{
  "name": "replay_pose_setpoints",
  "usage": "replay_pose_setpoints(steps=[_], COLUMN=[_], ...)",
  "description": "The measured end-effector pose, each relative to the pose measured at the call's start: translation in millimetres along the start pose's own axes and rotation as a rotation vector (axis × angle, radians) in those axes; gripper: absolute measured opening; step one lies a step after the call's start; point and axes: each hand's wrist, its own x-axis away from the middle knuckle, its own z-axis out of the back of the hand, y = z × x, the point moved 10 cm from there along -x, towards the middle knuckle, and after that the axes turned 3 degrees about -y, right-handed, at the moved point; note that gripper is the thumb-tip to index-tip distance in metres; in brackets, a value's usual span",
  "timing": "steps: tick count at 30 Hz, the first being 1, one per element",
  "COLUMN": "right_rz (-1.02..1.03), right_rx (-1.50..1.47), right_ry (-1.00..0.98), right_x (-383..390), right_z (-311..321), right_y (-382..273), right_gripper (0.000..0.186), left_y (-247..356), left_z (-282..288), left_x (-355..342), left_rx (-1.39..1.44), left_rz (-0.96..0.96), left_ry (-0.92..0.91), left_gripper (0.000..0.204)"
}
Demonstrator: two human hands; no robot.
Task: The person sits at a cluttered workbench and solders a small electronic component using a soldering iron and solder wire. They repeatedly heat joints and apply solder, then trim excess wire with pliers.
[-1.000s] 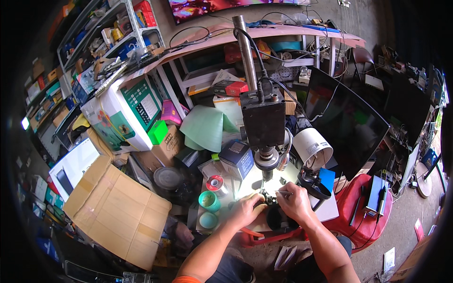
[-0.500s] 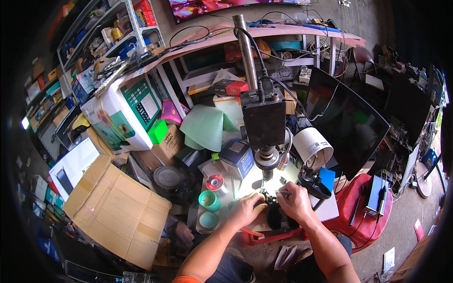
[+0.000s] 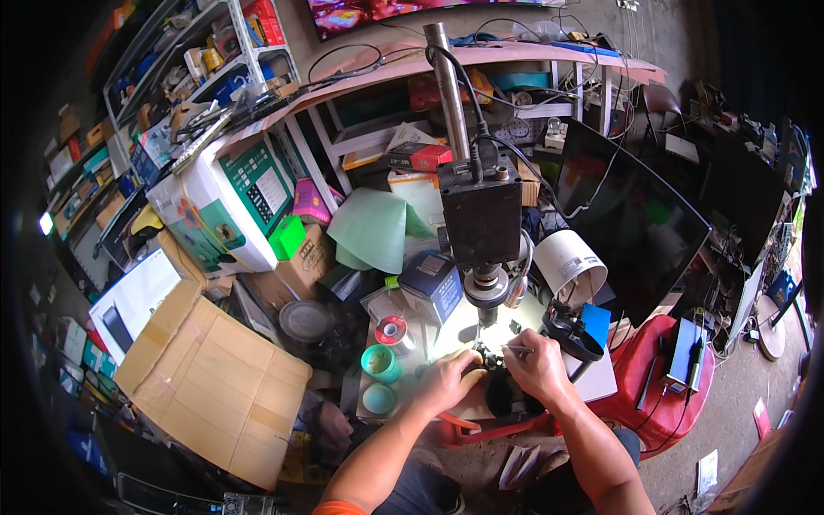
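Observation:
Under the lens of a black microscope camera (image 3: 479,219), a small dark part with green on it (image 3: 491,355) lies in bright light. My left hand (image 3: 446,381) is closed at its left edge, thumb and fingers pinching it. From the right, my right hand (image 3: 539,369) grips a thin, tweezer-like metal tool (image 3: 518,348), its end pointing at the small part. The tool's tip is too small to make out. Just below, between the two hands, sits a round black thing (image 3: 499,395), partly hidden by my right hand.
Left of my hands stand a solder spool (image 3: 391,332), a teal jar (image 3: 380,365) and its lid (image 3: 378,399). A white cylinder (image 3: 570,262) and a blue piece (image 3: 594,324) are at right. A red stool (image 3: 631,386) bears a blue device (image 3: 687,354). Flattened cardboard (image 3: 215,378) leans left.

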Motion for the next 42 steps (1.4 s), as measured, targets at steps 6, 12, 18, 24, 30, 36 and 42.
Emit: replay_pose_setpoints(steps=[6, 12, 18, 24, 30, 36, 42], right_rz=[0.005, 0.004, 0.005, 0.007, 0.009, 0.014, 0.025], right_rx=[0.011, 0.004, 0.012, 0.016, 0.009, 0.008, 0.006], right_ry=[-0.006, -0.004, -0.002, 0.0, -0.005, -0.009, -0.008], right_x=[-0.6, -0.3, -0.3, -0.3, -0.2, -0.2, -0.2], right_z=[-1.8, -0.9, -0.5, -1.1, -1.6, -1.4, -1.7], right_y=[2.2, 0.9, 0.1, 2.2, 2.5, 1.5, 0.9], right_gripper=[0.025, 0.025, 0.025, 0.024, 0.024, 0.023, 0.023], left_y=[3.3, 2.7, 3.8, 4.1, 2.0, 3.8, 4.1], left_z=[2.1, 1.8, 2.5, 2.2, 0.9, 2.1, 2.3], left_x=[-0.1, -0.4, -0.3, -0.8, -0.3, -0.7, -0.5], left_rx=[0.023, 0.021, 0.022, 0.019, 0.015, 0.022, 0.019], left_rz=[-0.024, -0.004, 0.005, -0.01, 0.003, -0.026, -0.018], left_ry=[0.014, 0.007, 0.004, 0.008, 0.002, 0.015, 0.01], left_gripper=[0.02, 0.02, 0.02, 0.021, 0.021, 0.021, 0.021])
